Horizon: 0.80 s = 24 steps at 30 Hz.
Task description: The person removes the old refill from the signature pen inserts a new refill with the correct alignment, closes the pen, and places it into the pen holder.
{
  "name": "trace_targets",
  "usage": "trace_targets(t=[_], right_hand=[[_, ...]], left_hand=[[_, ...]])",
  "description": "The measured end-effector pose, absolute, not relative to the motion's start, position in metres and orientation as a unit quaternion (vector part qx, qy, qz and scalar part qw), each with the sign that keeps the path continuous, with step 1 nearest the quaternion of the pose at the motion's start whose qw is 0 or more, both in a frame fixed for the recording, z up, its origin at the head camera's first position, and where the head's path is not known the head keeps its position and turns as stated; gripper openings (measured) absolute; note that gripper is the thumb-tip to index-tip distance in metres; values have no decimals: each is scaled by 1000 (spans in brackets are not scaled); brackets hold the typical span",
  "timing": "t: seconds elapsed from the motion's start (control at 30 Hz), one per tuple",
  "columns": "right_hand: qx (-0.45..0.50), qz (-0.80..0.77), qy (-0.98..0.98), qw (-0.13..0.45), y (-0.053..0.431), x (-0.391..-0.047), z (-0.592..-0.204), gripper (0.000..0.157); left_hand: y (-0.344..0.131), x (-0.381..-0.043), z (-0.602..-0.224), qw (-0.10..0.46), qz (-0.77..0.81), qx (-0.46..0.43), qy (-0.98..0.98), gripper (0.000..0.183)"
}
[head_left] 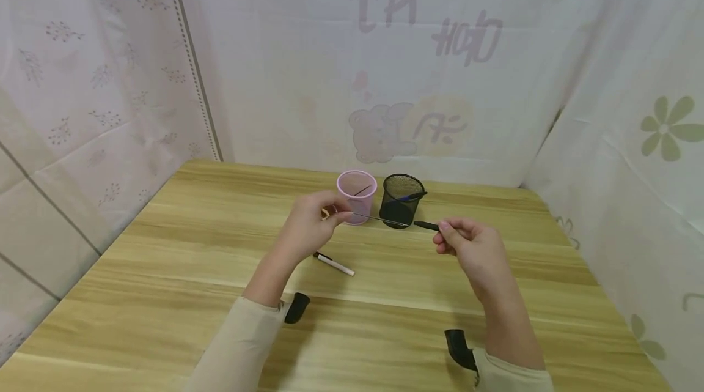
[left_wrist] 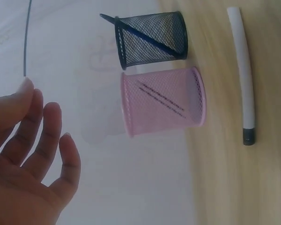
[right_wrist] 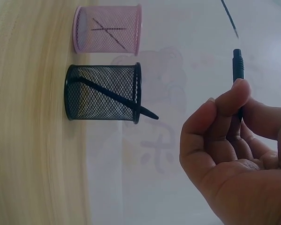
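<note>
My left hand (head_left: 308, 225) pinches a thin pen refill (head_left: 379, 219) by one end, between thumb and index finger, the other fingers loosely bent. The refill points right. In my right hand (head_left: 475, 251), thumb and fingers grip a black pen barrel (right_wrist: 238, 70), its ridged end directed at the refill's tip. A small gap separates tip and barrel in the right wrist view. Both hands are raised over the wooden table. Behind them stand a pink mesh cup (left_wrist: 157, 124) with thin dark sticks inside and a black mesh cup (right_wrist: 103, 110) with a dark pen leaning in it.
On the table (head_left: 220, 245), below the hands, lies a white tube with a black end (head_left: 337, 265). Pale printed curtains (head_left: 275, 74) hang behind the table and along both sides. Black curved pieces (head_left: 297, 308) stick out at both sleeve cuffs.
</note>
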State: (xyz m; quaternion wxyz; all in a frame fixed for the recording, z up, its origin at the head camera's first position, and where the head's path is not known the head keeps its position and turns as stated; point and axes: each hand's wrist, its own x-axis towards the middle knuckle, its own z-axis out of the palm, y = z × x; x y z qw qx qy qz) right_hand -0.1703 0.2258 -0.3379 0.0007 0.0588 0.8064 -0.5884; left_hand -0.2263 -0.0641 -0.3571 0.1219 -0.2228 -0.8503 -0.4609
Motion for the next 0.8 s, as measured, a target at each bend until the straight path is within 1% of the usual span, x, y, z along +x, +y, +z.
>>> trace_targets(t=[0.1, 0.23, 0.33, 0.53, 0.73, 0.8], right_hand=[[61, -590, 805, -5, 229, -170, -338, 38], [69, -591, 804, -6, 232, -169, -338, 39], [74, -590, 804, -3, 234, -168, -339, 39], [71, -591, 803, -3, 233, -168, -342, 38], [67, -589, 805, -6, 231, -168, -343, 37], [63, -588, 806, -7, 231, -167, -344, 36]], left_hand=[[-67, -232, -363, 105, -497, -195, -839, 4], [-61, -241, -375, 64, -510, -147, -845, 5], [-49, -249, -385, 40, -471, -114, -874, 6], [-31, -258, -400, 15, -368, -62, -928, 5], [-23, -264, -406, 11, -298, -59, -953, 9], [-21, -267, -408, 10, -282, -65, -957, 8]])
